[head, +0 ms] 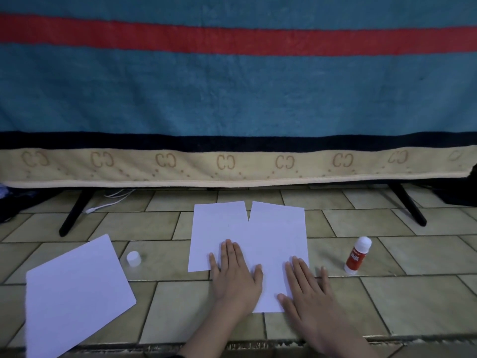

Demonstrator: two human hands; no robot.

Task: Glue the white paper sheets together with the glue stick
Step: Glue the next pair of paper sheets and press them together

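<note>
**Both palms flat on overlapped sheets**

The glue stick [357, 255] stands uncapped, white tip showing, right of the right hand [307, 288]; its cap [134, 258] sits left of the left hand [236, 272]. Both hands lie flat, fingers straight, pressing two sheets [247, 236] whose inner edges overlap between the hands, a V-notch at the far edge. A spare sheet [74, 293] lies farther left, apart. Tile floor [387, 301] stays bare beyond the right hand.

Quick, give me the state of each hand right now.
Left hand: open, flat, pressing on the overlapped paper sheets.
Right hand: open, flat, pressing the same sheets' right edge.
</note>
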